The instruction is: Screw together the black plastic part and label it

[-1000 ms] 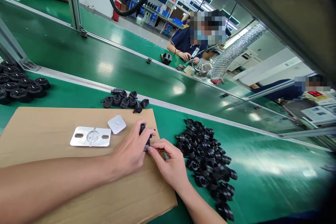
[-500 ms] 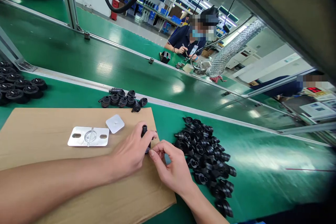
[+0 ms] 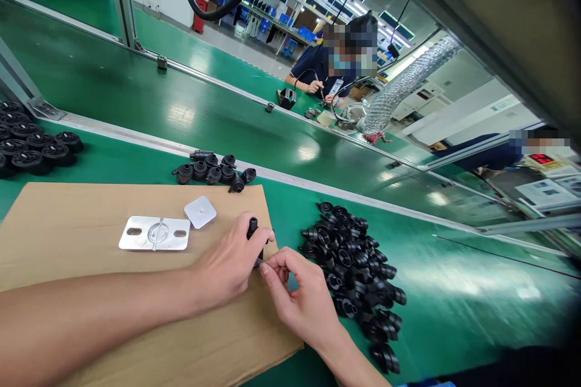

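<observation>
My left hand is wrapped round a black plastic part, whose narrow end stands up between thumb and fingers above the right edge of the cardboard sheet. Just right of it, my right hand is pinched, its fingertips at the part's lower end; whatever they hold is too small to make out. Left of my hands a silver metal plate with two slots lies flat on the cardboard, beside a whitish square plate.
A large pile of black parts lies right of my hands. A small group of black fittings sits behind the cardboard, and round black parts at far left. Metal frame bars cross the green bench; a person works opposite.
My right hand has shifted very slightly down and right, staying beside the black part. My left hand keeps its hold. The view has moved slightly.
</observation>
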Tool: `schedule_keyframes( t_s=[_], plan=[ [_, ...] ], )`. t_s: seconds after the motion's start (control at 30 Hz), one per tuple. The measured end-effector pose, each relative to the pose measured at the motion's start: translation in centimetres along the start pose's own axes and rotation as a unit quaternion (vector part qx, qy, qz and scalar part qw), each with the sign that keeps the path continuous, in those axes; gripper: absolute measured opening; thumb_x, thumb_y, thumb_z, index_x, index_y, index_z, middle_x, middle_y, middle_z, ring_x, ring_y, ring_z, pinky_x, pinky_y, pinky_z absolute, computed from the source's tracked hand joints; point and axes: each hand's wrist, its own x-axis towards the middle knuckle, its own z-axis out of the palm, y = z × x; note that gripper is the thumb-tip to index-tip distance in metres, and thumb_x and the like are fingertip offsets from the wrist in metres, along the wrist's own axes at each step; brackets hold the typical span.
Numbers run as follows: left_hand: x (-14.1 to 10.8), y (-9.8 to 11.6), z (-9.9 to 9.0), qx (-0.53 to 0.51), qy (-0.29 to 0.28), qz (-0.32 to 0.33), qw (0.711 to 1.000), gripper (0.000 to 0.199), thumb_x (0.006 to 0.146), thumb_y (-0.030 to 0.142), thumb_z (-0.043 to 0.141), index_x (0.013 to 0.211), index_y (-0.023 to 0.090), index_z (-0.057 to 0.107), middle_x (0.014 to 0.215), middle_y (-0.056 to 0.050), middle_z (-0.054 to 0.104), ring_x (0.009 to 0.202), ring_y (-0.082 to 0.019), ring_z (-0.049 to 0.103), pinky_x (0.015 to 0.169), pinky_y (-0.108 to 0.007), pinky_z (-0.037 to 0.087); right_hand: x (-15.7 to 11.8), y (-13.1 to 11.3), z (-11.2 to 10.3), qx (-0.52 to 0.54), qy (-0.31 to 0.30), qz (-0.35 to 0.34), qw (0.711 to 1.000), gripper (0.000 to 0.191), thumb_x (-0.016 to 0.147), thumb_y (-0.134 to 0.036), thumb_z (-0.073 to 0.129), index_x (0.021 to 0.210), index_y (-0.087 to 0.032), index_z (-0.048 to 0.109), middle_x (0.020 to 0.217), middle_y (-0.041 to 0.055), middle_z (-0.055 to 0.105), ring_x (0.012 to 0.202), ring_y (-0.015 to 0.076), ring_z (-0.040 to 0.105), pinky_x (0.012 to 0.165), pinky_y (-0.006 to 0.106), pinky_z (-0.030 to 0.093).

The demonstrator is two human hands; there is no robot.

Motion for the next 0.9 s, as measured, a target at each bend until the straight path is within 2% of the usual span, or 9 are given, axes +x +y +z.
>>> schedule_keyframes(
  t_s=[0.23, 0.33, 0.47, 0.53, 0.6, 0.63, 0.73, 0.83, 0.9],
  plan=[
    [0.1, 0.2, -0.3, -0.021, 0.001, -0.012, 1.0, 0.071, 0.073, -0.005, 0.053, 0.134, 0.029, 0.041, 0.13, -0.012, 0.037, 0.087, -0.025, 0.058, 0.076, -0.046, 0.062, -0.1, -0.4, 0.1, -0.024, 0.004, -0.02, 1.0, 0.021, 0.106, -0.021, 0.057, 0.085, -0.021, 0.059, 0.074, -0.002, 0.056, 0.065, 0.0135, 0.052, 0.06, 0.028, 0.039],
    [0.1, 0.1, -0.2, -0.046, 0.01, -0.024, 0.999, 0.073, 0.072, -0.006, 0.054, 0.135, 0.029, 0.042, 0.129, -0.011, 0.038, 0.089, -0.026, 0.06, 0.078, -0.046, 0.062, -0.3, -1.1, -0.6, -0.013, 0.019, -0.03, 0.999, 0.022, 0.106, -0.019, 0.059, 0.084, -0.021, 0.058, 0.074, -0.0022, 0.055, 0.064, 0.0133, 0.052, 0.06, 0.027, 0.039],
    [0.0, -0.2, -0.1, -0.076, 0.03, -0.034, 0.996, 0.075, 0.072, -0.005, 0.057, 0.136, 0.032, 0.043, 0.134, -0.011, 0.039, 0.098, -0.027, 0.063, 0.083, -0.044, 0.062, -0.9, -1.3, -2.2, 0.036, 0.119, -0.032, 0.992, 0.015, 0.105, -0.018, 0.067, 0.09, -0.021, 0.065, 0.081, 0.0003, 0.061, 0.073, 0.0151, 0.057, 0.065, 0.027, 0.045],
    [-0.1, -0.3, -0.2, -0.096, 0.043, -0.025, 0.994, 0.072, 0.075, -0.002, 0.06, 0.136, 0.033, 0.044, 0.136, -0.01, 0.039, 0.104, -0.029, 0.063, 0.085, -0.043, 0.062, -0.9, -0.6, -2.7, 0.077, 0.173, -0.008, 0.982, 0.014, 0.105, -0.022, 0.069, 0.091, -0.021, 0.068, 0.082, 0.0016, 0.063, 0.074, 0.0162, 0.059, 0.066, 0.028, 0.047],
    [-0.1, -0.4, -0.3, -0.128, 0.067, -0.002, 0.99, 0.065, 0.082, 0.002, 0.063, 0.136, 0.033, 0.044, 0.137, -0.01, 0.04, 0.115, -0.03, 0.06, 0.093, -0.046, 0.06, -0.6, 0.3, -2.5, 0.139, 0.202, 0.031, 0.969, 0.007, 0.106, -0.028, 0.069, 0.102, -0.022, 0.069, 0.085, 0.0021, 0.065, 0.073, 0.0164, 0.061, 0.065, 0.027, 0.05],
    [0.0, -0.5, -0.4, -0.145, 0.082, 0.015, 0.986, 0.061, 0.085, 0.005, 0.064, 0.136, 0.033, 0.044, 0.138, -0.01, 0.04, 0.121, -0.031, 0.058, 0.1, -0.049, 0.058, -0.4, 0.6, -2.2, 0.173, 0.204, 0.048, 0.962, 0.011, 0.106, -0.031, 0.07, 0.113, -0.024, 0.067, 0.09, 0.0031, 0.067, 0.074, 0.0169, 0.063, 0.065, 0.028, 0.052],
    [0.0, -0.5, -0.5, -0.19, 0.11, 0.068, 0.973, 0.053, 0.092, 0.009, 0.063, 0.135, 0.033, 0.044, 0.139, -0.01, 0.039, 0.14, -0.033, 0.046, 0.114, -0.053, 0.048, 0.4, 0.9, -0.6, 0.254, 0.156, 0.089, 0.95, 0.062, 0.097, -0.036, 0.079, 0.148, -0.029, 0.044, 0.118, 0.0085, 0.07, 0.091, 0.0206, 0.071, 0.077, 0.032, 0.06],
    [-0.1, -0.4, -0.3, -0.227, 0.095, 0.102, 0.964, 0.059, 0.087, 0.002, 0.059, 0.135, 0.032, 0.044, 0.137, -0.01, 0.038, 0.14, -0.031, 0.046, 0.113, -0.049, 0.049, 0.8, 0.4, 1.3, 0.283, 0.09, 0.144, 0.944, 0.101, 0.079, -0.031, 0.092, 0.158, -0.029, 0.029, 0.127, 0.0099, 0.071, 0.106, 0.0246, 0.072, 0.092, 0.039, 0.061],
    [-0.3, -0.2, -0.2, -0.245, 0.071, 0.117, 0.96, 0.065, 0.081, -0.004, 0.057, 0.134, 0.031, 0.044, 0.133, -0.009, 0.039, 0.13, -0.028, 0.05, 0.109, -0.045, 0.051, 0.9, 0.2, 2.0, 0.299, 0.065, 0.186, 0.934, 0.11, 0.073, -0.031, 0.096, 0.16, -0.026, 0.028, 0.125, 0.0104, 0.073, 0.109, 0.0271, 0.073, 0.098, 0.043, 0.06]
  ],
)
